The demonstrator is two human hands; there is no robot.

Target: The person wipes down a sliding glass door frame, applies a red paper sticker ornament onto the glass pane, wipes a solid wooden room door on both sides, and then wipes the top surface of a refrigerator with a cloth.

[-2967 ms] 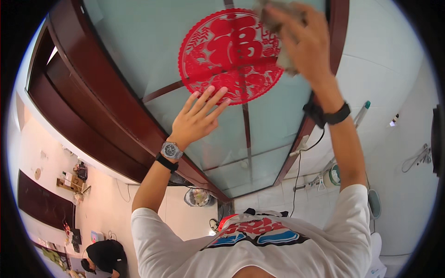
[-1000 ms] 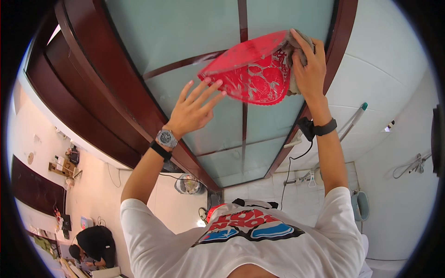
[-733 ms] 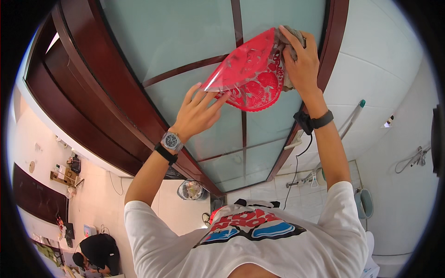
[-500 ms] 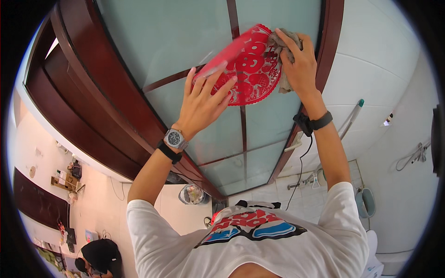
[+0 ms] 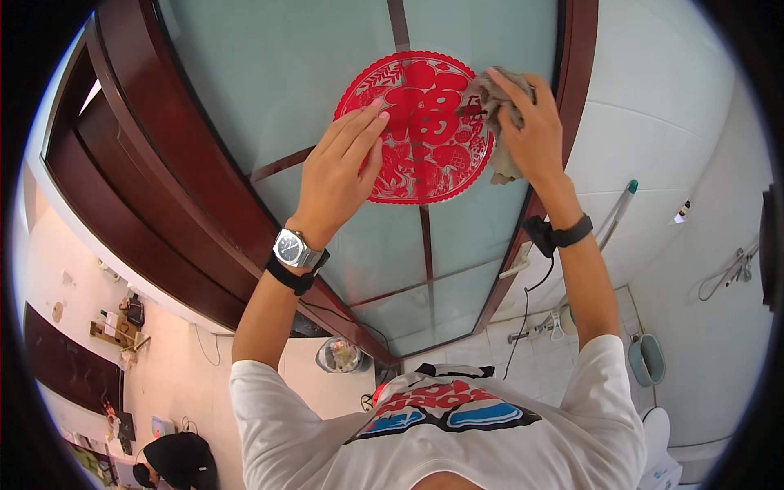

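Note:
A round red cut-out window sticker (image 5: 433, 122) with a scalloped rim lies against the frosted glass door (image 5: 269, 73), across its dark crossbars. My left hand (image 5: 341, 163) rests flat on the sticker's left side, its fingers stretched out close together and covering part of the pattern. At the right edge of the sticker, my right hand (image 5: 531, 131) grips a crumpled grey-brown cloth (image 5: 508, 159) against the glass. Part of the cloth hangs below the fingers.
A dark red wooden frame (image 5: 580, 82) borders the door. A pole with a green tip (image 5: 630, 188) leans on the white wall at right. A grey-green basin (image 5: 647, 359) stands beyond it. Lower left are a lined waste bin (image 5: 339, 355) and a person in black (image 5: 181, 460).
The sticker's upper left part, bent away from the glass and blurred before, now lies flat. My left hand has shifted left and drawn its fingers together; my right hand with the cloth moved slightly lower.

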